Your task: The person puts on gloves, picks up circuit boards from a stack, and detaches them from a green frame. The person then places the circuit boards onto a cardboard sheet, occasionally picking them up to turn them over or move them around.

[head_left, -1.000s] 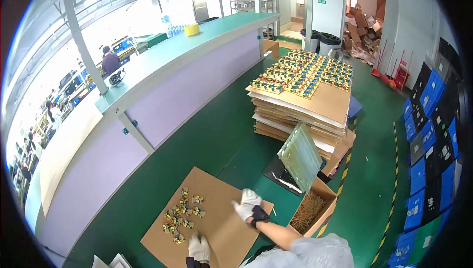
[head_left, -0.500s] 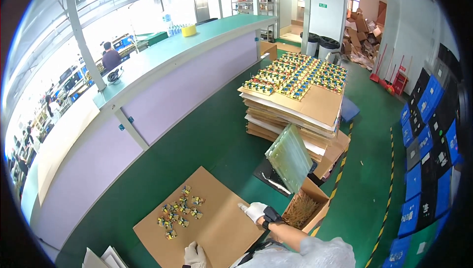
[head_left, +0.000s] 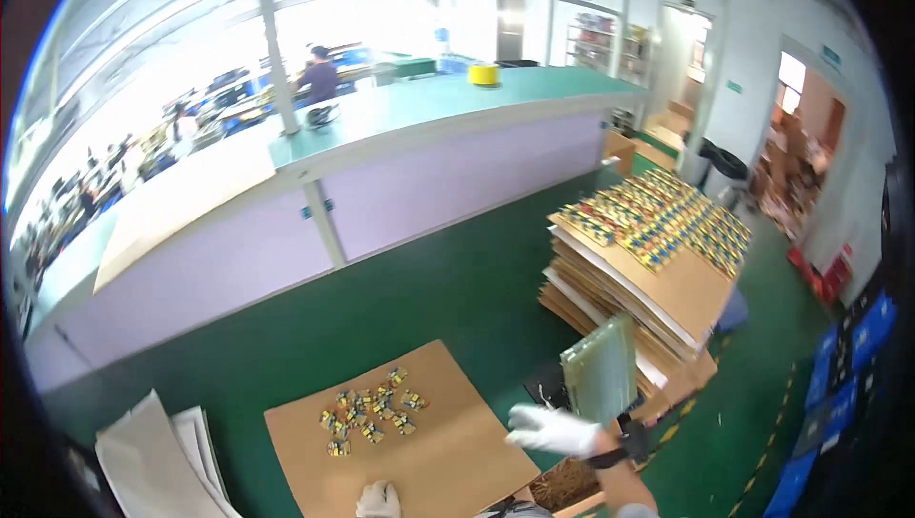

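Observation:
In white gloves, both of my hands are near a brown cardboard sheet (head_left: 448, 456). My left hand (head_left: 379, 501) is low over its near part, fingers curled; whatever they hold, if anything, is hidden. Over the sheet's right edge, my right hand (head_left: 555, 430) is open with fingers stretched out, slightly blurred, holding nothing. A dark band circles that wrist. Several small circuit boards (head_left: 367, 411) with yellow parts lie in a loose cluster on the sheet's left half. Just beyond my right hand, a pale green translucent slab-like stack (head_left: 602, 370) stands on edge.
Boards (head_left: 658, 218) in rows cover a tall cardboard stack (head_left: 620, 284) at right. A box of brown strips (head_left: 564, 485) is beside my right forearm. White sheets (head_left: 157, 456) lean at left. A long green-topped counter (head_left: 410, 113) runs behind; blue crates (head_left: 839, 404) line the right.
The view has swung right to left, so the counter and stacks appear farther right. My right hand has lifted off the cardboard and spread its fingers. My left hand stays over the sheet.

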Demonstrator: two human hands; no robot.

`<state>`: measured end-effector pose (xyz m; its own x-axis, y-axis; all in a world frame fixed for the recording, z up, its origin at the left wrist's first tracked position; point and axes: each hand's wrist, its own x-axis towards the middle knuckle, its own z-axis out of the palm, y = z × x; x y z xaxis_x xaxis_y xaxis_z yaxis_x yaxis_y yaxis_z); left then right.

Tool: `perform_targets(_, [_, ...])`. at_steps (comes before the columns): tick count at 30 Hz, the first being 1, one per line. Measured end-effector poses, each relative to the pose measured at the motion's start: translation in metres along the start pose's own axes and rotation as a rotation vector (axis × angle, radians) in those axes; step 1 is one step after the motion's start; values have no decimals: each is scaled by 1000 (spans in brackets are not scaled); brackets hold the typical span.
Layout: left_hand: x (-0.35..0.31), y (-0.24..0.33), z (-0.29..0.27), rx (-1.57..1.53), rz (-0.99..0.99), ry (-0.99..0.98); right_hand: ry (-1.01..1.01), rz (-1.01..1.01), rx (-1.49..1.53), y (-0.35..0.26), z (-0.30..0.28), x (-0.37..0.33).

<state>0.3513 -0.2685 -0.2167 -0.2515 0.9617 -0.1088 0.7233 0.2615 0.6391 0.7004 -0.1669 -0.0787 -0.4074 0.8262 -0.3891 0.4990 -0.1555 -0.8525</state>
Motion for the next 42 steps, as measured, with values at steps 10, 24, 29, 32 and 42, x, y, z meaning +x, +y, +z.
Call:
perform_targets(10, [0, -15, 37, 196, -82, 447, 1016, -229, 1085, 70, -367, -25])
perform_targets(24, [12, -26, 73, 206, -270, 683, 870, -73, 411, 99, -414, 14])
perform_targets(29, [26, 25, 59, -163, -254, 373, 1086, -219, 844, 44, -315, -5])
perform_targets(32, [32, 100, 59, -678, -200, 32, 872, -370, 824, 9, -219, -34])
perform_targets(42, [7, 271, 25, -1093, 12, -815, 678, -365, 803, 12, -16, -33])
